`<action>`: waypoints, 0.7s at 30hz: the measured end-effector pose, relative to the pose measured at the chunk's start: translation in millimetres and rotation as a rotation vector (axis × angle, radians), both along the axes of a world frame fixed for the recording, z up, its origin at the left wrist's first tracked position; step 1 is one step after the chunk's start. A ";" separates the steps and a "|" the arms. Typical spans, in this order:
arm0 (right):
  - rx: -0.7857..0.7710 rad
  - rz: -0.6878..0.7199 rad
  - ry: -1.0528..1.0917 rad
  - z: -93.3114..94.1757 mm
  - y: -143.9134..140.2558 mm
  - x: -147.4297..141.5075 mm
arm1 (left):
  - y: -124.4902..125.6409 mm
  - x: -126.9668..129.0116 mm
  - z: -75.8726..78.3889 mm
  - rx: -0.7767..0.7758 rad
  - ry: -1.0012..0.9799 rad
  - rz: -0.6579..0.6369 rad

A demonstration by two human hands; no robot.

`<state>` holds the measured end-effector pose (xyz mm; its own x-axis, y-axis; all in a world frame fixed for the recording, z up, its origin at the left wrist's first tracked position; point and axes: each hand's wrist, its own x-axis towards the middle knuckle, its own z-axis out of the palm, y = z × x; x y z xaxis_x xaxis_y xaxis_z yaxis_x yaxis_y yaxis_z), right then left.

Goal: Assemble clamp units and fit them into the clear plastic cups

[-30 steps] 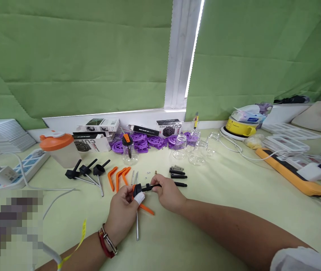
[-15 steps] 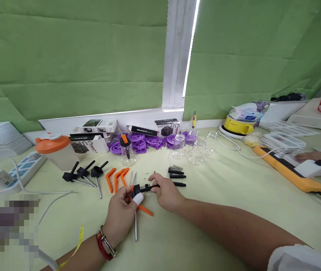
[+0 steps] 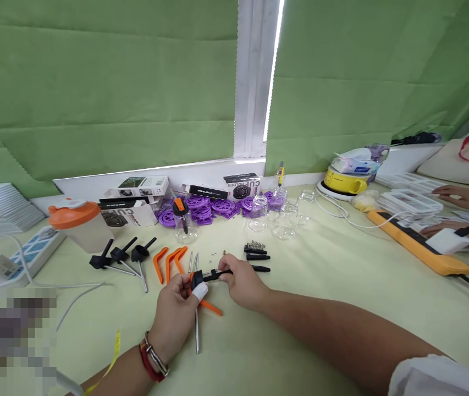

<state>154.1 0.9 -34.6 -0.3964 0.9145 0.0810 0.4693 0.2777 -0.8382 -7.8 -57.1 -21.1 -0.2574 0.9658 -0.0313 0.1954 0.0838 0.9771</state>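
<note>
My left hand [image 3: 176, 311], with white wrapping on the thumb, grips a black plastic cap-like head [image 3: 197, 279]. A thin metal rod [image 3: 197, 335] hangs down from it, and an orange bent lever [image 3: 211, 307] sticks out below the thumb. My right hand [image 3: 244, 283] pinches a slim black stem [image 3: 225, 271] that reaches left to the head; whether the two are joined I cannot tell. Beyond my left hand lie several orange bent levers [image 3: 171, 262]. Black stick-like parts [image 3: 258, 257] and springs [image 3: 255, 245] lie past my right hand.
Black heads with rods [image 3: 140, 254] lie at left, near a shaker bottle [image 3: 79, 223] and a power strip [image 3: 32, 256]. Glass jars [image 3: 286, 223], purple parts [image 3: 221, 208] and boxes [image 3: 135, 214] line the back. Another person's hands [image 3: 459, 198] are at right, by an orange power strip [image 3: 419, 245].
The view has shifted slightly. My hands keep the same hold on the black head and stem. At right, a second hand of the other person has come into view.
</note>
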 end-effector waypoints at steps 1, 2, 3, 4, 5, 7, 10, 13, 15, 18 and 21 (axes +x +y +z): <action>0.007 -0.001 0.002 -0.4 0.0 -0.1 | 0.1 0.3 0.7 0.002 -0.005 0.002; 0.013 0.001 0.001 -0.9 0.1 -0.2 | -0.1 0.7 1.4 0.004 -0.010 0.005; 0.016 0.004 0.000 -1.3 0.2 -0.3 | -0.3 1.0 2.1 0.005 -0.013 0.006; 0.019 0.007 0.000 -1.6 0.3 -0.4 | -0.7 1.2 2.7 0.004 -0.014 0.007; 0.022 0.008 0.000 -1.7 0.5 -0.5 | -1.2 1.4 3.2 0.002 -0.014 0.005; 0.025 0.005 0.000 -1.3 0.6 -0.6 | -1.9 1.6 3.7 0.000 -0.012 0.004; 0.015 0.002 -0.008 0.4 0.1 -0.7 | -1.9 1.4 3.4 -0.001 -0.007 0.002; 0.004 0.006 0.000 2.3 -0.9 -0.4 | -1.3 1.3 2.9 0.002 -0.013 -0.002; -0.005 0.019 -0.002 3.3 -1.4 -0.1 | -1.0 1.3 2.8 0.003 -0.019 0.000; 0.007 0.023 -0.019 4.5 -1.5 0.7 | -1.3 1.2 3.1 0.002 -0.015 0.001; 0.013 0.015 -0.047 4.8 -1.1 1.3 | -1.6 0.6 3.2 -0.002 -0.005 0.000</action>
<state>155.4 -0.2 -29.8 -0.4134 0.9076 0.0738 0.5037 0.2954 -0.8118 -7.3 -58.7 -17.9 -0.2571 0.9658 -0.0344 0.1906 0.0856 0.9779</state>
